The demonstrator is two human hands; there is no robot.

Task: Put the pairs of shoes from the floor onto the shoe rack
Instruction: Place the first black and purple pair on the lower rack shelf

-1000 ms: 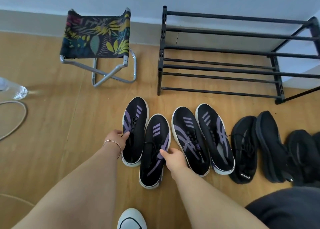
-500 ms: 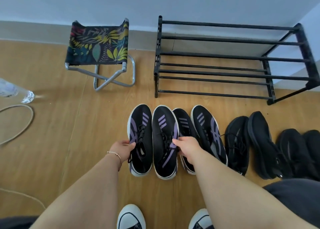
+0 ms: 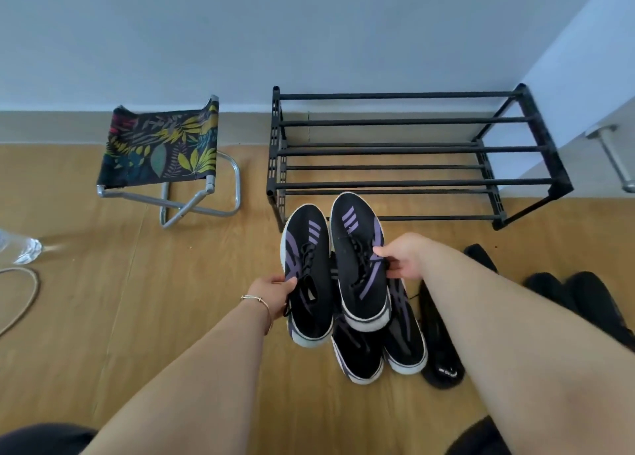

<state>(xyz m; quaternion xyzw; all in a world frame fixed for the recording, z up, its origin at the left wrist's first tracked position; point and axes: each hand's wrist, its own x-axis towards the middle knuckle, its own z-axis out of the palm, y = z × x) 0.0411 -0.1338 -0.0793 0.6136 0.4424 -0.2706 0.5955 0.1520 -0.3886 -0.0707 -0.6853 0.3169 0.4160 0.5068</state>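
Black knit with purple stripes and white soles: that is the pair you hold, one shoe in each hand, both lifted off the floor with toes pointing toward the shoe rack [image 3: 415,152]. Your left hand [image 3: 273,294] pinches the left shoe [image 3: 307,276] at its collar edge, thumb on top by the laces; the other fingers are tucked under it and hidden. Your right hand [image 3: 402,257] is closed on the right shoe [image 3: 360,258] at its side, thumb across the laces, fingers curled beneath where you cannot see them. The toe of that shoe overlaps the rack's lowest front bar in the view; whether it touches cannot be told.

Below your fingers, a second matching pair [image 3: 381,348] lies on the wood floor [image 3: 103,317], mostly covered by the held shoes, only heels and part of the sides showing. Just right of your right wrist a black shoe [image 3: 439,348] is partly hidden by your forearm, and more black shoes [image 3: 584,296] beyond the arm are too dark to make out. Far left of your left fingers a folding stool [image 3: 161,152] stands by the wall, and a clear bottle [image 3: 19,248] is cut off by the frame edge.
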